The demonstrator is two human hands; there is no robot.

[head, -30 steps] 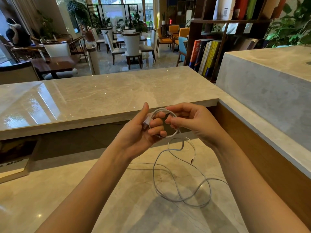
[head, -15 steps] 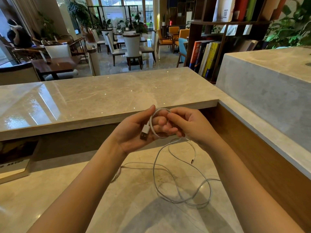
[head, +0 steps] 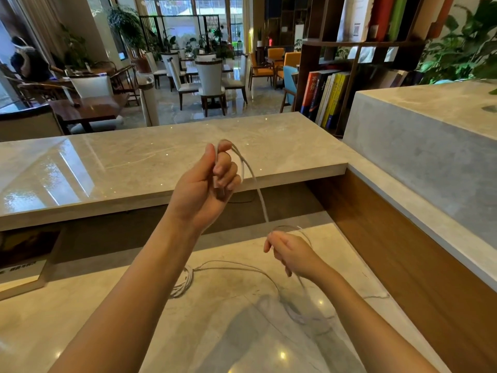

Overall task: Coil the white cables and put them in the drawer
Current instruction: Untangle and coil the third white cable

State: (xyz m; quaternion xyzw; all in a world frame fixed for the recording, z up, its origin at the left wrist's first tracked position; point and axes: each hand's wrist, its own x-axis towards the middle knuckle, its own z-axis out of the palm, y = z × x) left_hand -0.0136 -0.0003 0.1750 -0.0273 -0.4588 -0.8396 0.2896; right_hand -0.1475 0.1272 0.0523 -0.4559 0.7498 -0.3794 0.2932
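Cable (head: 260, 196), thin, white and flexible, was wound in a small loop at the top and fell in a slanting line from one hand to the other. Below that it swept in wide, loose curves over the lower pale marble worktop (head: 242, 337), where motion blur smeared it. A bunch of white strands (head: 185, 282) lay on the same worktop, half hidden behind the left forearm. I cannot tell whether it belonged to the same cable.

The left hand (head: 207, 181) was raised, thumb up and fingers curled, gripping the small loop, which stuck out above and beside the knuckles. The right hand (head: 291, 255) was lower and nearer the body, just above the worktop. Its fingers were bent and pinched the cable, which arched over the hand's top. Both forearms were bare.

A raised glossy marble ledge (head: 121, 168) crossed behind the hands, and a brown wooden panel (head: 403, 251) walled the right side under a grey stone block (head: 419, 146). A framed sign (head: 21, 267) leaned at the left edge. Beyond stood a dark wooden bookshelf (head: 309, 63) with upright colourful books (head: 329, 96), white-backed dining chairs (head: 209, 76), dark tables, orange seats and leafy green plants (head: 462, 47). A person (head: 27, 63) was far off at the left, by the windows.
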